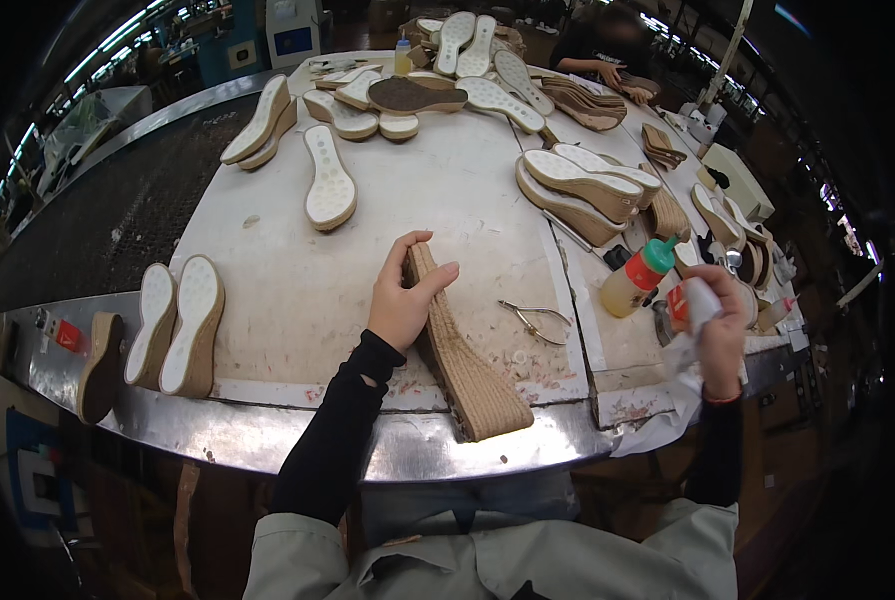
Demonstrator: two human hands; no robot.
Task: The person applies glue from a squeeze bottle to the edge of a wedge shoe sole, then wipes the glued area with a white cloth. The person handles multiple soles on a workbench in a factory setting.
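My left hand (pixel 405 300) grips the narrow toe end of a woven-rope wedge shoe sole (pixel 468 365) turned on its side. Its thick heel end points toward me, over the table's metal front edge. To the right, my right hand (pixel 723 335) is closed around a white, rounded bottle-like thing (pixel 703 300), somewhat blurred. White paper or cloth (pixel 682 362) hangs beneath that hand. Close by stands a red and yellowish squeeze bottle (pixel 636 280) with a green cap. Between my hands lies a pair of metal nippers (pixel 535 322), handles spread.
Paired white-topped wedge soles (pixel 193 325) stand at the left edge, beside a brown one (pixel 101 367). Another sole (pixel 330 180) lies farther in. Stacked soles (pixel 578 190) sit at right, with a heap (pixel 468 50) at the back. A co-worker's hands (pixel 623 80) are far right.
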